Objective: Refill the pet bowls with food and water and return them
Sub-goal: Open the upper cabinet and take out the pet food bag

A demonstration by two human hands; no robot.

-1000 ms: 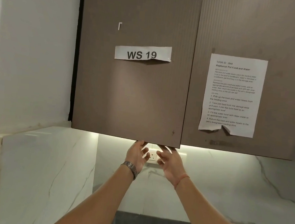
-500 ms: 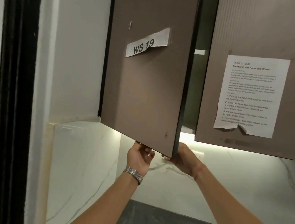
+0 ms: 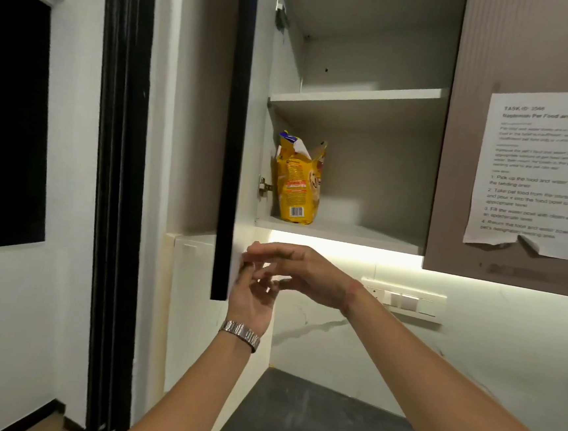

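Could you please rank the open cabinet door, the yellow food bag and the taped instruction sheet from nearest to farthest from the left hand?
1. Open cabinet door: edge-on, right beside the left hand.
2. Yellow food bag: above, on the lower shelf.
3. Instruction sheet: far right, on the closed door.

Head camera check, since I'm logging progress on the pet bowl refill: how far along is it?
Done: the left cabinet door stands open, exposing a yellow pet food bag on the lower shelf. In hand: nothing; the left hand and right hand hover empty below the shelf. Left: taking the bag, filling both bowls, returning them. No bowls are in view.
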